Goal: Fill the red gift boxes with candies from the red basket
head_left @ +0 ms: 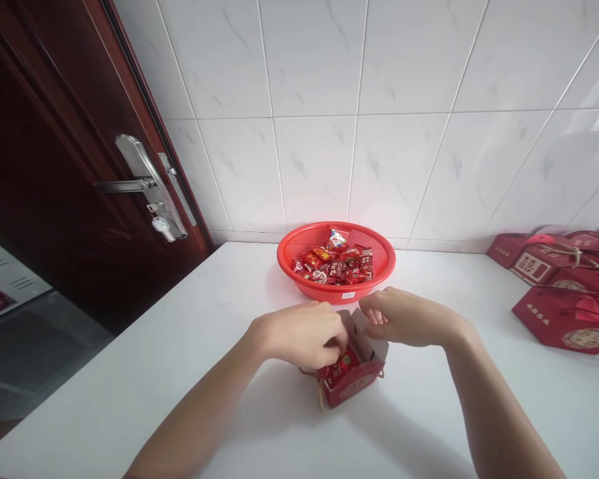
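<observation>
A small red gift box (354, 389) with gold print and a twine cord stands with its top open on the white table. Inside it lie red-wrapped candies (347, 361). My left hand (302, 334) reaches into the opening from the left, its fingers curled down; what they hold, if anything, is hidden. On the other side, my right hand (404, 318) grips the raised flap of the box between thumb and fingers. Just behind both hands is a red plastic basket (312, 289) holding many wrapped candies (332, 266).
Several closed red gift boxes (569, 319) with twine and gold or white labels are grouped at the right of the white table (219, 306). Behind it rises a white tiled wall (319, 166). A dark red door (80, 133) with keys in its lock is at the left.
</observation>
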`<state>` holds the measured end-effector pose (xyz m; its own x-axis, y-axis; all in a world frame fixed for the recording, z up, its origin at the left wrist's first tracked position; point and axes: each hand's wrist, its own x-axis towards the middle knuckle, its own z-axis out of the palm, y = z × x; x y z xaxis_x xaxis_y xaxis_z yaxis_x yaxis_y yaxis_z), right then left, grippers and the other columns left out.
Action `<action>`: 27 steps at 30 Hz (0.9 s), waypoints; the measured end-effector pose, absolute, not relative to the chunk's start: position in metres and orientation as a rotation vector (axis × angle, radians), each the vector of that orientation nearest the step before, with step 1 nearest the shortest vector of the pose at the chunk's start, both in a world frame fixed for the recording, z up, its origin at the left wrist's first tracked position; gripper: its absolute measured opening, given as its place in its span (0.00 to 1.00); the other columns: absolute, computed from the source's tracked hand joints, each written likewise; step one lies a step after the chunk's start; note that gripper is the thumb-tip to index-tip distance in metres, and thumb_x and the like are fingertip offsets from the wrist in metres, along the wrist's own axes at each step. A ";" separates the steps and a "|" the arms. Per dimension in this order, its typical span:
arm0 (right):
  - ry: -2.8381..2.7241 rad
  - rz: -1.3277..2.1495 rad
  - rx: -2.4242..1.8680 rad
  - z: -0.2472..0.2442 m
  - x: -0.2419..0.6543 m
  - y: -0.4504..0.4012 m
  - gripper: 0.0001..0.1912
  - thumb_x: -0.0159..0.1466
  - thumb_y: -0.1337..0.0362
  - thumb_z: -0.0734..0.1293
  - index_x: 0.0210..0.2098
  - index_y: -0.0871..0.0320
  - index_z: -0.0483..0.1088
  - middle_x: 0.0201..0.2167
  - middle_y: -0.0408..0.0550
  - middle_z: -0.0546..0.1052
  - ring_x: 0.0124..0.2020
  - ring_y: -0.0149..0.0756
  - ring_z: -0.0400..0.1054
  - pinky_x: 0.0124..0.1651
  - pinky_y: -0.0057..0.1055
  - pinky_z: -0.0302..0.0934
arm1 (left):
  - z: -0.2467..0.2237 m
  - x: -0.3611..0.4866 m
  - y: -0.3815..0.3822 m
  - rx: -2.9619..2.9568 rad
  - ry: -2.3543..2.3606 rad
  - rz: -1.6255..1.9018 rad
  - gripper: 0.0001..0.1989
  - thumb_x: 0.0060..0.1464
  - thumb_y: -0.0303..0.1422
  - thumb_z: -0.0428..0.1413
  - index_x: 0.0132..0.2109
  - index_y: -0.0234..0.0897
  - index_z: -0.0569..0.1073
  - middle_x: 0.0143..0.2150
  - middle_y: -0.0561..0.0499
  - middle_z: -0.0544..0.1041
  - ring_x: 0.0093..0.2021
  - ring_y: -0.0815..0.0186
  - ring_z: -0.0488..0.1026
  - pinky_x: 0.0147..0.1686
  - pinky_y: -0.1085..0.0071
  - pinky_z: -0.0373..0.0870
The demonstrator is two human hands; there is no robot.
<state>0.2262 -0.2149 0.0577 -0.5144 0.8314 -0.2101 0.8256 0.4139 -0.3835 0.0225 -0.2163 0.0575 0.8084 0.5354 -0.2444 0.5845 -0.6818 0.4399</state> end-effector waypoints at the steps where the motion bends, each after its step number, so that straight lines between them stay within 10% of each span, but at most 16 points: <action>1: -2.621 0.689 -1.557 0.058 0.226 -0.216 0.16 0.58 0.70 0.64 0.20 0.55 0.52 0.22 0.42 0.64 0.23 0.32 0.54 0.24 0.32 0.44 | 0.057 0.021 -0.216 2.467 0.855 -0.224 0.12 0.47 0.21 0.51 0.20 0.38 0.66 0.19 0.56 0.70 0.19 0.69 0.62 0.19 0.69 0.55; 13: -2.735 0.695 -1.413 0.063 0.215 -0.235 0.14 0.57 0.72 0.64 0.21 0.55 0.54 0.24 0.44 0.71 0.25 0.34 0.60 0.25 0.33 0.43 | 0.032 0.031 -0.225 2.419 1.057 -0.505 0.13 0.33 0.23 0.58 0.17 0.40 0.60 0.17 0.54 0.65 0.18 0.65 0.61 0.14 0.70 0.54; 27: -2.659 0.477 -1.644 0.062 0.230 -0.226 0.14 0.62 0.70 0.63 0.24 0.54 0.54 0.24 0.45 0.68 0.28 0.38 0.60 0.26 0.33 0.46 | 0.041 0.027 -0.216 2.465 0.998 -0.263 0.07 0.46 0.33 0.61 0.29 0.39 0.69 0.35 0.52 0.76 0.29 0.64 0.71 0.23 0.71 0.61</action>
<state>0.2301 -0.2260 0.0618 -0.4592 0.8710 -0.1748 0.8774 0.4139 -0.2428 0.0273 -0.2164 0.0411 0.7180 0.6070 -0.3407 0.6961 -0.6284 0.3472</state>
